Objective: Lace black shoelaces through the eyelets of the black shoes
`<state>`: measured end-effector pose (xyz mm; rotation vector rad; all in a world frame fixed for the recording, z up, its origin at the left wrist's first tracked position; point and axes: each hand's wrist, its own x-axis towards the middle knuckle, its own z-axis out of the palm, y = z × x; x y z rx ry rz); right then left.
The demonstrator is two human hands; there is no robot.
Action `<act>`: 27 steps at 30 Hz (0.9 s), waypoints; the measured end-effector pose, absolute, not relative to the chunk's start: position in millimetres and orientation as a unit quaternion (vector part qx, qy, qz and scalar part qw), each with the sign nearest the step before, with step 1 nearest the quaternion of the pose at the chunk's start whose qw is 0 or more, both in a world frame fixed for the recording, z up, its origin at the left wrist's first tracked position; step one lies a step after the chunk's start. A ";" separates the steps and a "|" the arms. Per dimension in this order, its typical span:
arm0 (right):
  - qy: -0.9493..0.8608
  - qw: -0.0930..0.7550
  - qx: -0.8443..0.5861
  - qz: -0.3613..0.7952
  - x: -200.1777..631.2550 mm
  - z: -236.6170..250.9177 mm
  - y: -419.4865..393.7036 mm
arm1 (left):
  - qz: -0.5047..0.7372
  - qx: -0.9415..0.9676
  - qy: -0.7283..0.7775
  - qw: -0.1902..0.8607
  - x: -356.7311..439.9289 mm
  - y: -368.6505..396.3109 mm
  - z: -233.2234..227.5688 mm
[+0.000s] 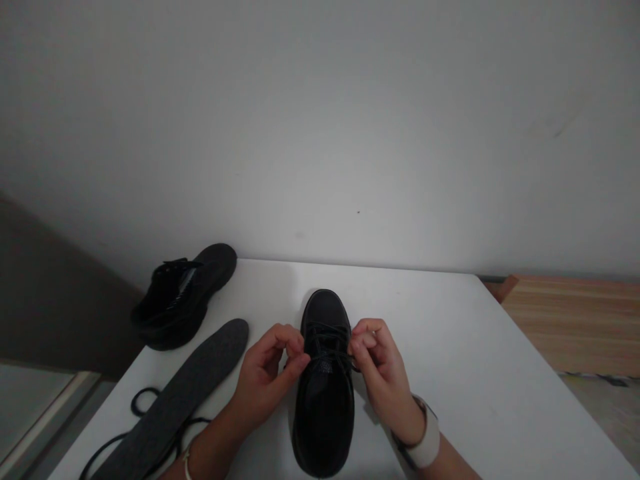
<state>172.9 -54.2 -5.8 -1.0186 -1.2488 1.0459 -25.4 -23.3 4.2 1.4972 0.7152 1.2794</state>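
Observation:
A black shoe (pixel 324 400) stands on the white table (pixel 475 373) right in front of me, toe pointing away. My left hand (pixel 267 380) pinches the black lace at the shoe's left side, fingers closed on it. On the shoe's right side my right hand (pixel 383 377), with a pale wristband, pinches the lace the same way. The laces (pixel 327 343) cross over the tongue between my fingertips.
A second black shoe (pixel 183 297) lies at the table's far left corner. A dark grey insole (pixel 175 400) lies to my left, over a loose black lace (pixel 143 403). A wall rises behind the table; wooden flooring (pixel 570 320) shows to the right.

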 end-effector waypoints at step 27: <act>-0.427 0.591 -0.397 0.558 173.1 1.2 -46.3 | 0.542 0.574 0.369 0.490 -28.7 -20.6 5.4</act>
